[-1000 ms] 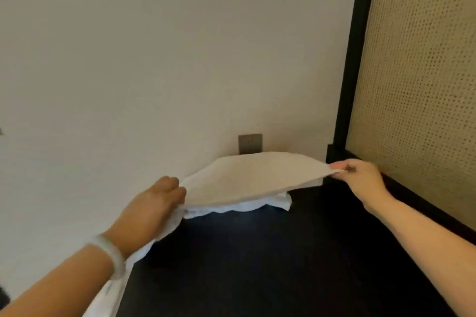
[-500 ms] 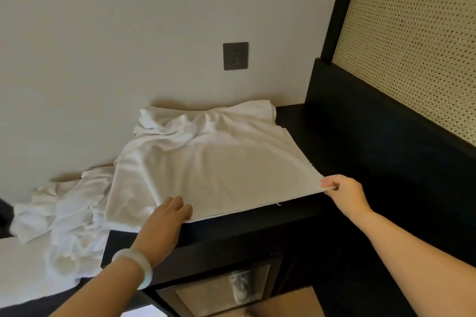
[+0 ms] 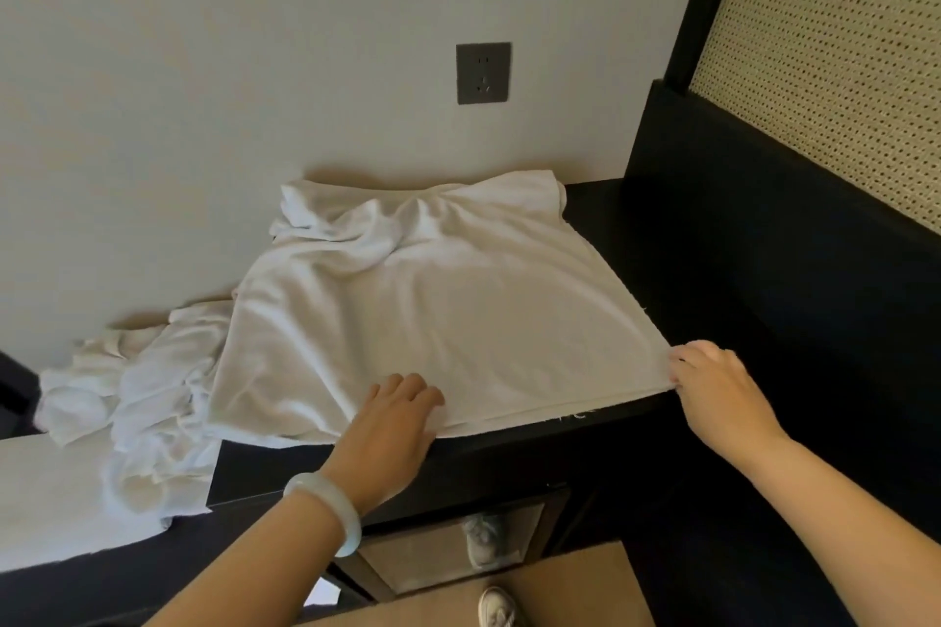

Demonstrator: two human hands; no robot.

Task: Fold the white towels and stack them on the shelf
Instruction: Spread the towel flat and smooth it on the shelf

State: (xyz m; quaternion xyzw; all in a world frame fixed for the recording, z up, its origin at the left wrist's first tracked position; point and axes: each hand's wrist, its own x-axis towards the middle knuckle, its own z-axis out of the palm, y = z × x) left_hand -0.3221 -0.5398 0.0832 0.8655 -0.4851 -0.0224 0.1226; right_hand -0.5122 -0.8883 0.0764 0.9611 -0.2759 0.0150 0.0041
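Lying right of a crumpled heap, the white towel covers the dark table, long axis running from near edge to wall. The left hand presses it flat-fingered; the right hand pinches its near corner.

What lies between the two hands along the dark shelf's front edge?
Head view: only the near hem of the spread white towel spans from the left hand to the right hand.

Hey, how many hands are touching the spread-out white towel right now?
2. The left hand rests on the near edge of the white towel; the right hand pinches its near right corner.
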